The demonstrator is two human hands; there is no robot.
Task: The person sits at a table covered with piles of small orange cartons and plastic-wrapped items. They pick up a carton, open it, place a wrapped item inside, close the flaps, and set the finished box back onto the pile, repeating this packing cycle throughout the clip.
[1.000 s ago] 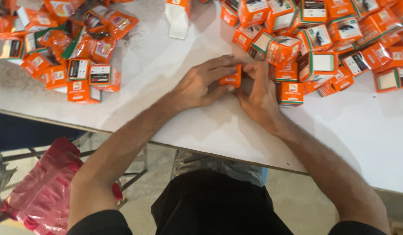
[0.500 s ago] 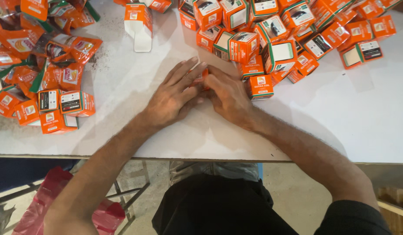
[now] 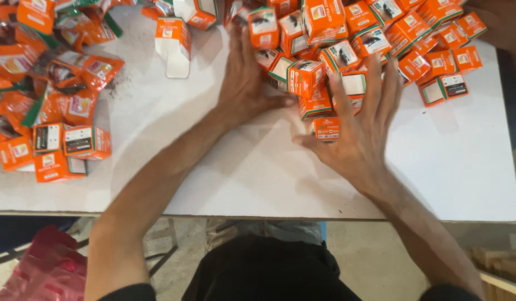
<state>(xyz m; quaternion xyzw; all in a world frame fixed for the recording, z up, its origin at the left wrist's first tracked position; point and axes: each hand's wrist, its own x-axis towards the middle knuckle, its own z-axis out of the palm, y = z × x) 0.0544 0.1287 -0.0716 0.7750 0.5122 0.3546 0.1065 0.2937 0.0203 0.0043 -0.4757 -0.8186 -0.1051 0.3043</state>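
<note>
A heap of small orange boxes point(image 3: 347, 39) covers the far middle and right of the white table point(image 3: 258, 178). My left hand point(image 3: 244, 78) lies flat with spread fingers against the left side of the heap, thumb touching a box. My right hand point(image 3: 361, 125) rests palm down with fingers spread over the near edge of the heap. One small orange box point(image 3: 325, 128) sits on the table just by that hand's thumb. Neither hand grips anything.
A second pile of orange boxes and flattened orange packets point(image 3: 46, 83) fills the table's left side. An open-ended orange carton point(image 3: 174, 44) lies at the far middle-left. A red plastic bag point(image 3: 40, 267) sits on the floor at lower left. Another person's hand point(image 3: 503, 22) shows at top right.
Both hands were cupped together around one small orange box near the table's front. They have since parted and reached forward, flat against the heap of boxes.
</note>
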